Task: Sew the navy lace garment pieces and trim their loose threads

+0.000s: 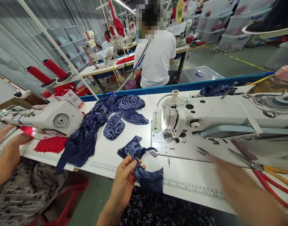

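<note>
My left hand (126, 175) pinches a navy patterned fabric piece (147, 175) at the table's front edge. One part of this cloth (134, 147) lies flat beyond the fingers, with a narrow strip curving toward the sewing machine's needle plate. On the right, my right hand (238, 179) is smeared by motion, so its fingers are unclear. A pair of small thread snips (203, 152) points out from beside that hand; whether it grips them is not visible. The white sewing machine (181, 116) stands beyond both hands, its lamp lit.
A heap of navy fabric (87, 135) with patterned cup-shaped pieces (114, 126) lies left of the machine. Orange-handled scissors (256, 166) and a red cord (263, 182) lie at right. A co-worker's hand (17, 141) handles red cloth at far left. Another person (155, 59) sits ahead.
</note>
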`<state>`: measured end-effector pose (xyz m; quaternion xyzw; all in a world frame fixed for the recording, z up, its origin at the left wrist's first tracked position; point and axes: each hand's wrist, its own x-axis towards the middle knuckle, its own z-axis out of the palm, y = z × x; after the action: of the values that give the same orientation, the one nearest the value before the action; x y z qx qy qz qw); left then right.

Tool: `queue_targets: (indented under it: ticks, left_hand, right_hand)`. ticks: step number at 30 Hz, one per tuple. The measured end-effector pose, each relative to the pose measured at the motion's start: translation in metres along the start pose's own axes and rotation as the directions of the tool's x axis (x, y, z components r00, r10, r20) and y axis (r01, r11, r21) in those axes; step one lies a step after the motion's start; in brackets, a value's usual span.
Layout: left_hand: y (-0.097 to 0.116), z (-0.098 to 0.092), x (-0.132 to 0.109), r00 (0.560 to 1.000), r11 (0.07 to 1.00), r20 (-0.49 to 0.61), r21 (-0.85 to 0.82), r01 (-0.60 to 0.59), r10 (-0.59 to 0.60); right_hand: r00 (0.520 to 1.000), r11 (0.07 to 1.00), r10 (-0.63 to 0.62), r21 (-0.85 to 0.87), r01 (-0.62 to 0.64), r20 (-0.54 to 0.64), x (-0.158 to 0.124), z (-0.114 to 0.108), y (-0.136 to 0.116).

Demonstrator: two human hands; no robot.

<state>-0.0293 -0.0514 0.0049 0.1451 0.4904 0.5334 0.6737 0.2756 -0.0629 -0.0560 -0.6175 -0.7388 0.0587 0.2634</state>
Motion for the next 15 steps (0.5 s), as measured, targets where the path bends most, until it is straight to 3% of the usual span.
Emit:
queue_targets:
  ticks: [4,5,6,7,8,10,11,13,15]
  left_hand:
    - [0.028,0.006,0.000,0.994,0.993,-0.099,-0.105,-0.045,0.035]
    - [0.036,0.009,-0.002,0.986,0.988,-0.157,-0.134,-0.079,0.057]
    - [0.044,0.012,-0.004,0.973,0.980,-0.217,-0.162,-0.113,0.076]
    - [0.050,0.015,-0.007,0.959,0.972,-0.270,-0.189,-0.139,0.085]
    - [0.053,0.019,-0.011,0.948,0.964,-0.308,-0.216,-0.153,0.082]
    - [0.049,0.028,-0.017,0.948,0.955,-0.314,-0.265,-0.132,0.044]
    - [0.043,0.033,-0.019,0.959,0.953,-0.283,-0.287,-0.102,0.018]
    - [0.029,0.042,-0.019,0.986,0.950,-0.165,-0.312,-0.014,-0.040]
    - [0.019,0.050,-0.014,0.997,0.943,-0.037,-0.329,0.051,-0.067]
  right_hand:
    - [0.945,0.942,-0.317,0.138,0.305,0.078,0.001,0.060,-0.082]
    - [0.848,0.829,-0.520,0.300,0.473,0.100,0.001,0.067,-0.100]
    - [0.714,0.656,-0.696,0.468,0.592,0.072,0.001,0.069,-0.115]
    - [0.671,0.579,-0.738,0.577,0.576,0.069,0.003,0.067,-0.126]
    - [0.718,0.577,-0.693,0.650,0.494,0.070,0.005,0.061,-0.133]
    - [0.906,0.681,-0.387,0.715,0.156,0.172,0.014,0.048,-0.137]
    - [0.937,0.674,-0.257,0.738,-0.002,0.237,0.018,0.042,-0.136]
    - [0.911,0.564,-0.183,0.799,-0.211,0.369,0.023,0.035,-0.132]
    - [0.827,0.437,-0.243,0.818,-0.373,0.507,0.024,0.033,-0.126]
